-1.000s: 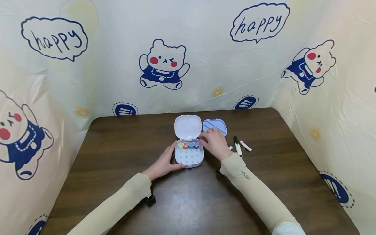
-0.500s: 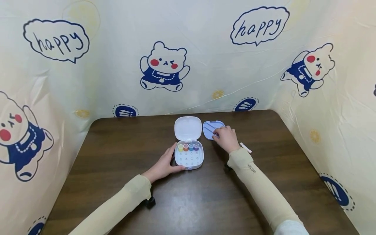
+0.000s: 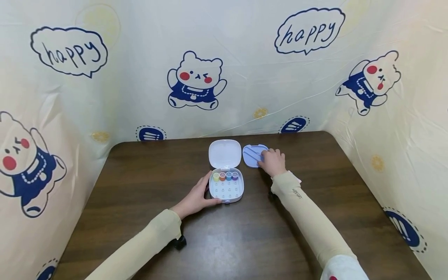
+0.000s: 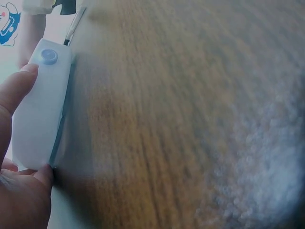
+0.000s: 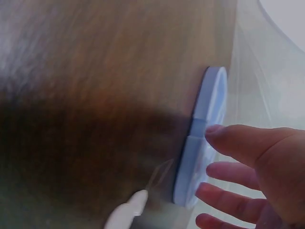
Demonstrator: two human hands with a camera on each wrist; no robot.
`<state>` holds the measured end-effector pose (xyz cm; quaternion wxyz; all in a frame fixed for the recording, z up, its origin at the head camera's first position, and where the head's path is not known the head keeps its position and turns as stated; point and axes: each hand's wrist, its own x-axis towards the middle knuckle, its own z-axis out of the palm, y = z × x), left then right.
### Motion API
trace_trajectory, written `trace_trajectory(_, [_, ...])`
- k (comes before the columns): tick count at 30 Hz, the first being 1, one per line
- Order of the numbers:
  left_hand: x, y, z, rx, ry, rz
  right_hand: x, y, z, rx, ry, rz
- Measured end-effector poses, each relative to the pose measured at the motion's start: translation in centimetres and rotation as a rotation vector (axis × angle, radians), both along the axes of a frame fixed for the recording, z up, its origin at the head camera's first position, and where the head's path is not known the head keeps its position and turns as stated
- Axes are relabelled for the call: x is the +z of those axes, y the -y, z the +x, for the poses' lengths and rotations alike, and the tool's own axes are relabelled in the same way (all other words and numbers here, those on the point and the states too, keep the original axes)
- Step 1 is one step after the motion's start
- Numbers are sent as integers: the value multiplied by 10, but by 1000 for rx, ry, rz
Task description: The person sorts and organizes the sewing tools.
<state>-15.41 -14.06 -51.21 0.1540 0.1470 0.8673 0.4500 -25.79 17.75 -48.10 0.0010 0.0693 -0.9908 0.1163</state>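
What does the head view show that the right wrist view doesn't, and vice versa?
Only the head view: the left hand gripping the white box, its open lid, and four coloured pieces in a row. Only the right wrist view: a thin loop on the tabletop. Both: the right hand at the blue tray, the tabletop, the pale curtain.

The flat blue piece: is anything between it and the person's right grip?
Nothing visible: the right grip is at the flat blue piece, fingers overlapping its right end in the head view. The white item lies off to one side.
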Motion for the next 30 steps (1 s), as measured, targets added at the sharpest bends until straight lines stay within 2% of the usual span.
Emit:
trace_trajectory(10, [-1,0,1,8,14,-1,-2,-4,-3,-7,44,40])
trace_trajectory(19, [-1,-1,0,4,0,6,-4,-9,-9,20,33,53])
trace_trajectory(30, [-1,0,0,1,12,-10,-1,-6,4,60,24,104])
